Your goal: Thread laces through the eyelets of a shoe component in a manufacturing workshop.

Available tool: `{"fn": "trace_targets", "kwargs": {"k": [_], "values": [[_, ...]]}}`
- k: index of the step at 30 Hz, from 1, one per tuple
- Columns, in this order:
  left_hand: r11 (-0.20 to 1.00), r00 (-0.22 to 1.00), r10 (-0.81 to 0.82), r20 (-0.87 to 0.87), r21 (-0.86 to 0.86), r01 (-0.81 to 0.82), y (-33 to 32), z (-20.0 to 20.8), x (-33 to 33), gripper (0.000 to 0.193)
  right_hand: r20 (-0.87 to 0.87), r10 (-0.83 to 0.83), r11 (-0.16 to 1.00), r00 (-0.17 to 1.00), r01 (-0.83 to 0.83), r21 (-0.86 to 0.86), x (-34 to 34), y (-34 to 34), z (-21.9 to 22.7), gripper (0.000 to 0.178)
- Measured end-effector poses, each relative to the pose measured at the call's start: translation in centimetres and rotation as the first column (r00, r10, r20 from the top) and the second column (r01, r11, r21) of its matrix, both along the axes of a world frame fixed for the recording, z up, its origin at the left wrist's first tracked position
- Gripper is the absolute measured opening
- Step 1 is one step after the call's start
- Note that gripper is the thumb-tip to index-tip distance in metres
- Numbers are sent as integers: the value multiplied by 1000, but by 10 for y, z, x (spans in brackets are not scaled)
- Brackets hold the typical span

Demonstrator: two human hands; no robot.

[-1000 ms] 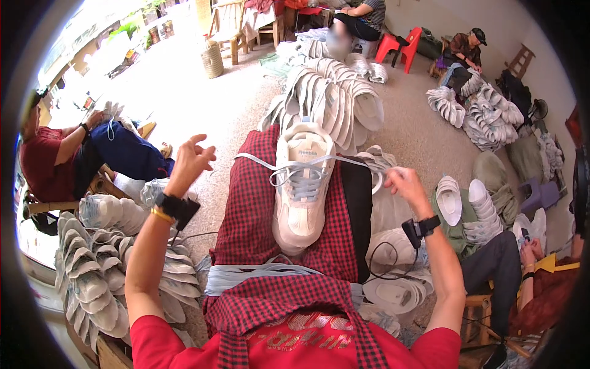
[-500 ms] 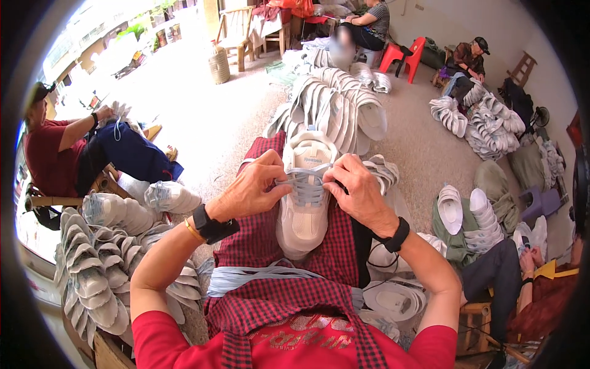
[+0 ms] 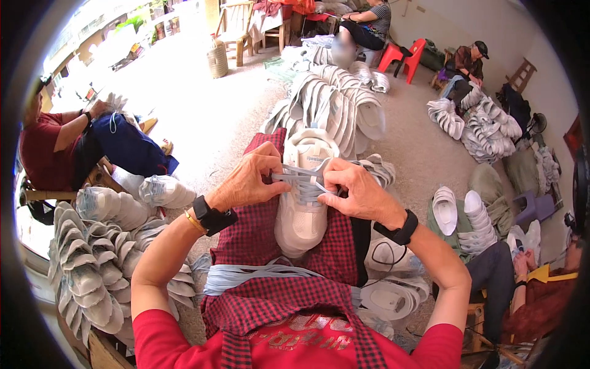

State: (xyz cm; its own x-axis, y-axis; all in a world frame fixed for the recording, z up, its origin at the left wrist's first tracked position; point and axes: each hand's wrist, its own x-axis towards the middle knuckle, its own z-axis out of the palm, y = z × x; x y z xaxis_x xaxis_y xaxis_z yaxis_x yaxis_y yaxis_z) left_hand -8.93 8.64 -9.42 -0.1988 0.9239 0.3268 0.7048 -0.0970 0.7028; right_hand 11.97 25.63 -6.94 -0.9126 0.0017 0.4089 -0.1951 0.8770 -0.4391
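Observation:
A whitish shoe upper (image 3: 301, 230) rests between my thighs, toe toward me, on a checked red and black apron (image 3: 243, 240). Pale grey-blue shoelace (image 3: 299, 178) crosses its eyelet rows. My left hand (image 3: 246, 181) pinches the lace at the left edge of the opening. On the other side, my right hand (image 3: 359, 192) has thumb and forefinger closed on the lace, drawn over the tongue. A bundle of light blue laces (image 3: 246, 280) lies across my lap.
Stacked shoe uppers (image 3: 92, 277) stand at my left, and another heap (image 3: 332, 101) lies ahead of my knees. More uppers (image 3: 393, 298) sit by my right thigh. Seated people work around me; a red plastic chair (image 3: 402, 60) and a wooden chair (image 3: 235, 31) stand farther back.
My right hand has shifted slightly inward over the shoe's opening, and a length of lace now stretches between both hands. The view has tilted a little.

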Motion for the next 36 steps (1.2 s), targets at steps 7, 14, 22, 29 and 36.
{"fn": "trace_targets", "kwargs": {"k": [7, 14, 22, 29, 36], "values": [[999, 999, -38, 39, 30, 37, -2, -1, -1, 19, 26, -198, 980, 980, 198, -2, 15, -4, 2, 24], [987, 988, 90, 126, 123, -105, 10, -5, -9, 12, -102, -324, 946, 941, 322, -32, 7, 31, -15, 23], [999, 996, 38, 82, 25, -40, 13, -3, -9, 12, -223, -361, 925, 905, 317, -212, 0, 31, -25, 14], [998, 993, 57, 102, 2, -57, 18, 2, -19, 14, -219, -196, 975, 956, 214, 61, -11, 18, -4, 14], [996, 989, 88, 115, -27, -86, 10, 1, -20, 17, -243, -278, 960, 929, 256, -116, 9, 48, -8, 8]]}}
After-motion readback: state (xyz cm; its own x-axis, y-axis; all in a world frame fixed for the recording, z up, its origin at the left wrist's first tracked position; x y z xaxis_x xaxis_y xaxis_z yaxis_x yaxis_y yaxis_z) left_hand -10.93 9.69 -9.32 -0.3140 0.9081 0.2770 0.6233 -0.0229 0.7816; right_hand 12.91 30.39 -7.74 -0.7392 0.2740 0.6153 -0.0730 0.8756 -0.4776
